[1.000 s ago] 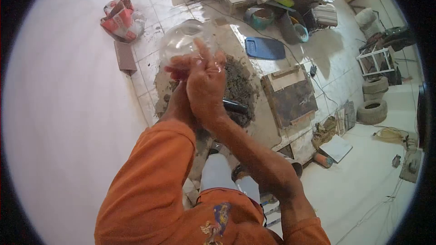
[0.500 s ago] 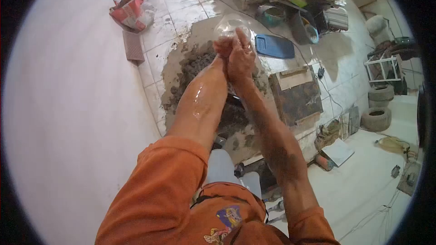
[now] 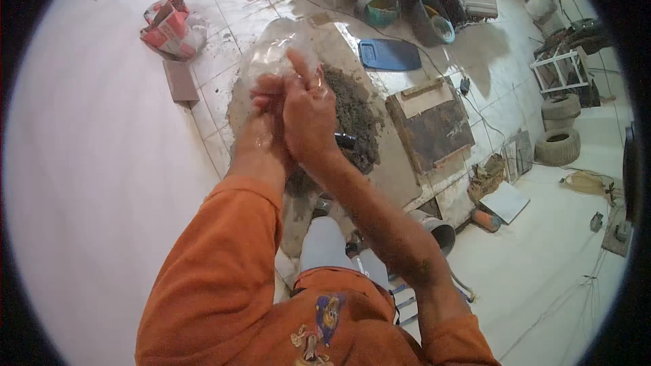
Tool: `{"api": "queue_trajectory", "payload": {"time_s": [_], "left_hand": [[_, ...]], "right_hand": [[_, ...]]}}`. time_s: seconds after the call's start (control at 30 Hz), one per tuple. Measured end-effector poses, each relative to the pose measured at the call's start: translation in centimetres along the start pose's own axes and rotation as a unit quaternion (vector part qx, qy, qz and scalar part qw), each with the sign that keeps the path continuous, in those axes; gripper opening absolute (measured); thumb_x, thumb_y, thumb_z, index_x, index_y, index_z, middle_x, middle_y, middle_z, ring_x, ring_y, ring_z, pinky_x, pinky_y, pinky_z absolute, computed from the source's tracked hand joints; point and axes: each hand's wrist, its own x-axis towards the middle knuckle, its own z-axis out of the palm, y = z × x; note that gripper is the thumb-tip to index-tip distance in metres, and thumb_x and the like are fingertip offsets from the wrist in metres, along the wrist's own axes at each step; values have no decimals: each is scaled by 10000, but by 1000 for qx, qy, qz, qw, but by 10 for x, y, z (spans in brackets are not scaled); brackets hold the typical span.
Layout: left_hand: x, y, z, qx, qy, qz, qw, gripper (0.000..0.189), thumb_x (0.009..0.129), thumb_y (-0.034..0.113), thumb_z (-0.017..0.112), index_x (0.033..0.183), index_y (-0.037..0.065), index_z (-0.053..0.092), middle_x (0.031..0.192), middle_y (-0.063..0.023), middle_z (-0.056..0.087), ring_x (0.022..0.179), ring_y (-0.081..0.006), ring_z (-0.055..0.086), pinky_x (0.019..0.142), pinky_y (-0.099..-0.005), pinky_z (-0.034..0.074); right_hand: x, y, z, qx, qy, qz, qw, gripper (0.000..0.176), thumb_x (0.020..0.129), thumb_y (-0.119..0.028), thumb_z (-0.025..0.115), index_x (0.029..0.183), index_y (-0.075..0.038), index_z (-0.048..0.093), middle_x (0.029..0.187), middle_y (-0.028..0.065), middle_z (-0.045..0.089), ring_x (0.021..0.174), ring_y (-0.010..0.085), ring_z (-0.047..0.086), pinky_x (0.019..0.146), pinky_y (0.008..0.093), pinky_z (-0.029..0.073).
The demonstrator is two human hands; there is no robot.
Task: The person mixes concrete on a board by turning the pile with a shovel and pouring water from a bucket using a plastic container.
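At upper left of centre, over grey mortar (image 3: 357, 110), wet left hand (image 3: 268, 98) and right hand (image 3: 308, 114) press together beside a clear plastic container (image 3: 272, 49), hold on it indeterminable, apparently a rinsing step, the next move calling for sure grip.

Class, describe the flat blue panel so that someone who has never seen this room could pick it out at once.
Start at the dark grey heap near the picture's centre. Up and right of it in the picture lies the flat blue panel, higher up than a brown board. Its blue colour and rounded corners set it apart from that square-cornered board.
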Motion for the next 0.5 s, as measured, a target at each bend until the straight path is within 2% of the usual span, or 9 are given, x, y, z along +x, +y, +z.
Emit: {"api": "queue_trajectory", "payload": {"time_s": [0.07, 0.17, 0.27, 0.37, 0.47, 0.5], "left_hand": [[-6, 4, 5, 2, -11, -6, 1000, 455, 795, 495, 507, 790, 40, 515, 719, -73, 522, 552, -167, 485, 488, -343, 451], [-10, 9, 8, 12, -27, -13, 999, 470, 791, 511, 507, 783, 41, 515, 712, -72, 519, 545, -166, 481, 482, -345, 448], [-22, 14, 9, 20, -39, -17, 999, 485, 788, 528, 506, 775, 43, 514, 705, -72, 516, 538, -166, 477, 477, -347, 445], [-27, 21, 16, 30, -57, -25, 998, 501, 785, 544, 506, 768, 44, 514, 698, -71, 514, 530, -165, 473, 471, -350, 441], [-31, 27, 21, 36, -77, -34, 996, 516, 781, 561, 506, 761, 45, 513, 692, -70, 511, 523, -165, 469, 465, -352, 438], [-36, 30, 21, 34, -86, -38, 995, 521, 780, 566, 505, 758, 45, 513, 689, -70, 510, 521, -165, 468, 463, -352, 437]], "right_hand": [[19, 16, -20, -91, -5, -42, 995, 376, 929, -85, 356, 1294, 3, 335, 840, 158, 618, 716, 255, 635, 603, 321, 530], [49, 34, -42, -71, 23, -81, 994, 365, 922, -75, 324, 1277, 13, 335, 860, 181, 620, 688, 250, 637, 605, 329, 532], [72, 42, -44, -35, 87, -102, 990, 298, 920, -114, 371, 1189, 8, 407, 840, 140, 587, 598, 210, 616, 473, 278, 504], [88, 37, -46, -71, 58, -114, 989, 350, 914, -114, 329, 1226, 46, 329, 879, 195, 624, 626, 262, 633, 520, 339, 526], [100, 18, -51, -97, 45, -18, 994, 343, 892, -141, 366, 1174, 55, 355, 868, 183, 624, 610, 264, 628, 493, 340, 528], [117, 16, -63, -320, -3, -88, 943, 326, 881, -144, 379, 1141, 53, 377, 867, 178, 621, 610, 258, 624, 492, 342, 526]]}}
